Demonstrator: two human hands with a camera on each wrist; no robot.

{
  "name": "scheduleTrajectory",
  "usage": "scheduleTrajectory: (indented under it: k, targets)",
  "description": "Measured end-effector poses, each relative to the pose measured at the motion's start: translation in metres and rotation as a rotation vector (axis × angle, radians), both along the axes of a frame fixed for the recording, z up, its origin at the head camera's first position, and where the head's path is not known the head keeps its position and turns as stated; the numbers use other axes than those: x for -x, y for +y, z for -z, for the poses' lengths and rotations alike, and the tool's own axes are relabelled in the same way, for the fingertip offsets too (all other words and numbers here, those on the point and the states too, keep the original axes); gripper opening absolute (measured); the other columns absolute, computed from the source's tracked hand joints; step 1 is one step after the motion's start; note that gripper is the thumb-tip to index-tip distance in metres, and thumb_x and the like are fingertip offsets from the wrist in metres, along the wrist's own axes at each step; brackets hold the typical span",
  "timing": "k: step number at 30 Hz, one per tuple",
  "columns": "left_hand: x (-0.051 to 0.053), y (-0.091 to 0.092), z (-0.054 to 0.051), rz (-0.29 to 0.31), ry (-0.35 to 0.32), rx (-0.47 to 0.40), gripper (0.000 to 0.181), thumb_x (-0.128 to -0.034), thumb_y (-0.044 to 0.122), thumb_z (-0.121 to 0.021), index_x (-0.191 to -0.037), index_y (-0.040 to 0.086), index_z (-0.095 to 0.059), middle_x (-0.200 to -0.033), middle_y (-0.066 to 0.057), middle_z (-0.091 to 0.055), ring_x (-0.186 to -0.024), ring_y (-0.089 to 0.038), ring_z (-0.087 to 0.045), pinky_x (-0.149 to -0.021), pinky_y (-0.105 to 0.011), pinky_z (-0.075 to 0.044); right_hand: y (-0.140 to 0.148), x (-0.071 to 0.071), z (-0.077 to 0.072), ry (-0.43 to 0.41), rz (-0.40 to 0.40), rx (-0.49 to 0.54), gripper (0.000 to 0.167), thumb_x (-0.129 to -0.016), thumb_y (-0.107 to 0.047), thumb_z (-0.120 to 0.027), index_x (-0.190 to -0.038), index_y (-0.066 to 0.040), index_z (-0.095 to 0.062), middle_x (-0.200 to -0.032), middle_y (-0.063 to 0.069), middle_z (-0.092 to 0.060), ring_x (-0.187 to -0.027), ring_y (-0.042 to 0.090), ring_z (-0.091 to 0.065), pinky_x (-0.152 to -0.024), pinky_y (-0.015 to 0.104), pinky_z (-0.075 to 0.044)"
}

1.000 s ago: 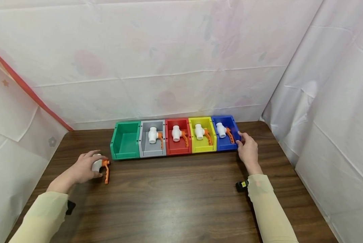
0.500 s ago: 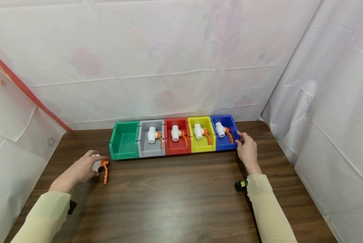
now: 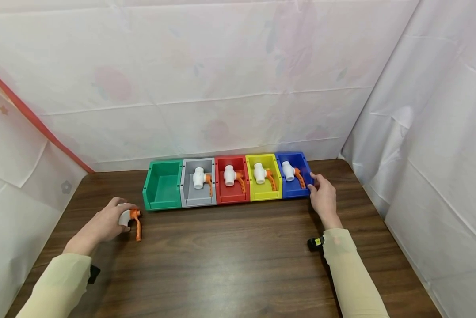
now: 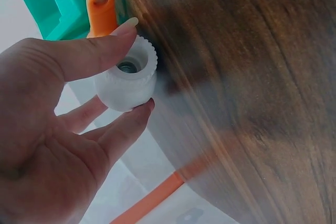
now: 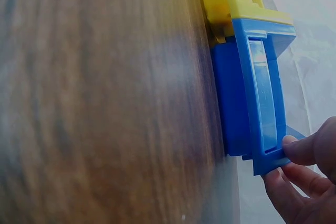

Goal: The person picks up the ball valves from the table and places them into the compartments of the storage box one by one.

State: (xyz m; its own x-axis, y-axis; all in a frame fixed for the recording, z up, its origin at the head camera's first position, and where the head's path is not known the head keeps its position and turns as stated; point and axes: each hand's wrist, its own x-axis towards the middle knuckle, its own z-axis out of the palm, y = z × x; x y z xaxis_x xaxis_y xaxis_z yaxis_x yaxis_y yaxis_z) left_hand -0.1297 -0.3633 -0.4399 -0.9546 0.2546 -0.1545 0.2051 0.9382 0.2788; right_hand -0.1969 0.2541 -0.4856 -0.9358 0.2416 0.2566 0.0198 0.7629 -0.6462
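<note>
My left hand [image 3: 102,223] grips a white ball valve [image 3: 124,217] with an orange lever, at the table's left side in front of the green bin [image 3: 164,206]. In the left wrist view, thumb and fingers press opposite sides of the white valve body [image 4: 126,87], and its round socket shows. My right hand [image 3: 324,198] pinches the right wall of the blue bin [image 3: 297,193] at the right end of the row. In the right wrist view, the thumb lies on the blue bin's rim [image 5: 255,111] and the fingers are outside it.
Grey [image 3: 198,202], red [image 3: 233,198] and yellow [image 3: 265,195] bins join the green and blue ones in a row along the back curtain [image 3: 238,119]. One similar valve lies in each bin but the green one. Brown wood table [image 3: 222,260] stretches in front.
My left fingers have drawn in closer around the valve, which has shifted very slightly left. My right hand stays at the blue bin. The head view has moved a little.
</note>
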Motion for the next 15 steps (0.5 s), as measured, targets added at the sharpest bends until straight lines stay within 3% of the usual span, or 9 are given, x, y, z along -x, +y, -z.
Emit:
scheduleTrajectory:
  k: [15]
  targets:
    - [0.0006,-0.0002,-0.0039,-0.063,0.089,-0.022,0.059,-0.0762,0.001,-0.082,-0.13,0.003,-0.057,-0.133,-0.036,-0.03,-0.102,-0.057,-0.049,-0.084,-0.073,-0.041,-0.0011,-0.0013,-0.0021,-0.021,0.005,0.006,0.037,-0.1,-0.011,-0.061,-0.136,-0.01,-0.059,-0.101,0.017,-0.063,-0.088,0.032,-0.057,-0.079,0.049,-0.049]
